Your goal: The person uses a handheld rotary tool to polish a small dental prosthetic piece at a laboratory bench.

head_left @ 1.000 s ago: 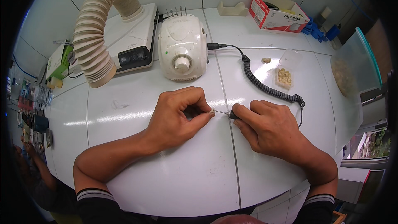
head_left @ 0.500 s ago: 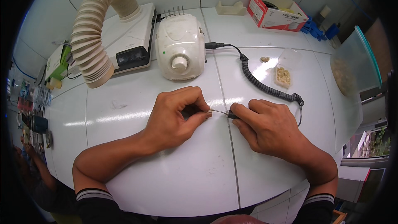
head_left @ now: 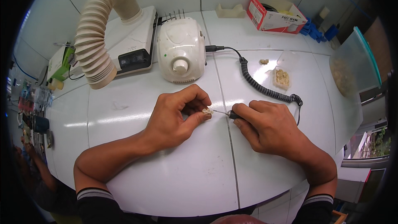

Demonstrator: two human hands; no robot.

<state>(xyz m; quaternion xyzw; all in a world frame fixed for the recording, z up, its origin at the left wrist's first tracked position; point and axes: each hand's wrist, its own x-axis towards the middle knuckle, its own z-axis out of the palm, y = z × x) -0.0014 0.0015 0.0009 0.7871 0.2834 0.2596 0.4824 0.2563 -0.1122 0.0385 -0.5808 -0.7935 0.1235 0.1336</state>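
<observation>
My left hand (head_left: 172,114) pinches a small off-white tooth-like piece (head_left: 207,110) between thumb and fingertips, just left of the dark seam in the white table. From the other side, my right hand (head_left: 271,126) grips a dark rotary handpiece (head_left: 233,115) like a pen. Its thin metal bur points left, with the tip at or very close to the piece; actual contact is too fine to tell. A coiled black cord (head_left: 261,85) links toward the white control unit (head_left: 181,52), which has a round knob and several burs standing on top.
Behind my left hand, a ribbed hose (head_left: 94,33) bends down from a white box (head_left: 137,41). A small clear box (head_left: 281,78) of cream pieces lies right, one loose piece (head_left: 264,61) beside it. Farther back are a mask box (head_left: 275,16) and a teal-lidded container (head_left: 352,64). Another person's arm shows far left.
My left fingers have shifted slightly and the off-white piece now shows more between them. The handpiece has moved a little to the right. Both hands keep their grips.
</observation>
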